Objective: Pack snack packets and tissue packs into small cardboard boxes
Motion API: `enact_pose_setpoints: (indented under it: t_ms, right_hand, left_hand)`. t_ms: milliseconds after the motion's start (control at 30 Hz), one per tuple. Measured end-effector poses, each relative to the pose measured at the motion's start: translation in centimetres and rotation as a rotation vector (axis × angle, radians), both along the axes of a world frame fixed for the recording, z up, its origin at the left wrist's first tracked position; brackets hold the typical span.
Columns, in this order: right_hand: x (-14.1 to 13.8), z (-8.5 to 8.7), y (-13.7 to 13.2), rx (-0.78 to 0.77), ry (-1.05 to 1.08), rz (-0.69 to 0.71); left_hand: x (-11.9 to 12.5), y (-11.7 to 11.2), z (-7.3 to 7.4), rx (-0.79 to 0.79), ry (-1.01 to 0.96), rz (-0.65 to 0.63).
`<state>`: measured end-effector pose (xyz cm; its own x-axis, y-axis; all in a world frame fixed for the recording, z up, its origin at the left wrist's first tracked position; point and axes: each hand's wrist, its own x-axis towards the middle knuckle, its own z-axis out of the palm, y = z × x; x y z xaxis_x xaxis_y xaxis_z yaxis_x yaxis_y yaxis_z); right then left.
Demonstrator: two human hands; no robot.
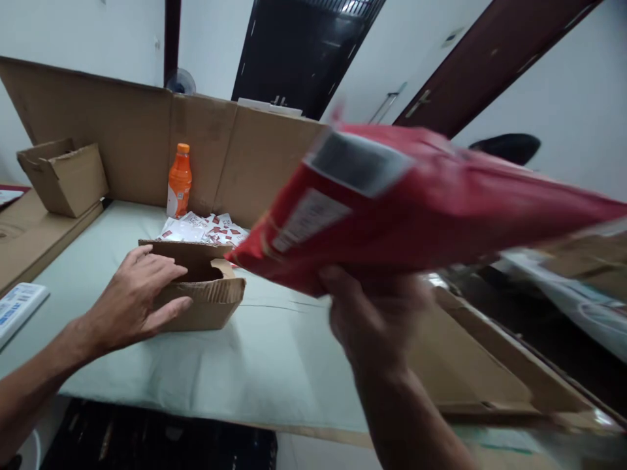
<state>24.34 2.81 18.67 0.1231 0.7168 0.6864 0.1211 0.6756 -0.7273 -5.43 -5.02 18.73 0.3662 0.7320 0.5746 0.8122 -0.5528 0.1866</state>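
My right hand grips a red plastic packet from below and holds it up over the right half of the table. Grey and white label patches show on the packet, and motion blurs both it and the hand. My left hand has its fingers spread, at the left side of a small open cardboard box. I cannot tell whether the fingertips touch the box. Behind that box lie several white printed cards or packets with red marks.
An orange bottle stands by the tall cardboard screen. Another open carton sits at the far left, above a white device. A large shallow cardboard box is on the right. Pale cloth covers the table.
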Motion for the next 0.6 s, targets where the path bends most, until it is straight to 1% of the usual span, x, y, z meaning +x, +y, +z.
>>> enact_pose_setpoints:
  t_ms: [67, 100, 167, 233, 300, 400, 500, 600]
  right_hand:
    - [-4.0, 1.3, 2.1, 0.001, -0.038, 0.178]
    - [-5.5, 1.8, 3.0, -0.024, -0.115, 0.284]
    - [-7.5, 2.4, 4.3, -0.082, -0.350, 0.464]
    - [-8.2, 2.7, 5.1, -0.125, -0.661, 0.563]
    - [-8.4, 2.9, 5.6, -0.140, -0.978, 0.569]
    - [-9.3, 3.1, 5.9, -0.124, -1.347, 0.493]
    - [-10.8, 2.8, 6.2, -0.107, -1.578, 0.471]
    - [-11.7, 2.3, 6.2, -0.080, -1.714, 0.502]
  left_hand:
    - [-1.0, 0.9, 0.2, -0.071, 0.188, 0.045]
    - [-1.4, 1.1, 0.0, -0.097, 0.262, 0.072]
    - [-2.0, 0.8, -0.5, -0.094, 0.361, 0.129]
    - [-2.4, 0.1, -1.1, -0.045, 0.418, 0.164]
    - [-2.6, -0.5, -1.5, 0.009, 0.447, 0.162]
    - [-2.7, -0.8, -1.8, 0.052, 0.476, 0.125]
    - [-2.7, -0.4, -1.9, 0.067, 0.495, 0.111]
    - [-2.7, -0.2, -1.8, 0.032, 0.488, 0.095]
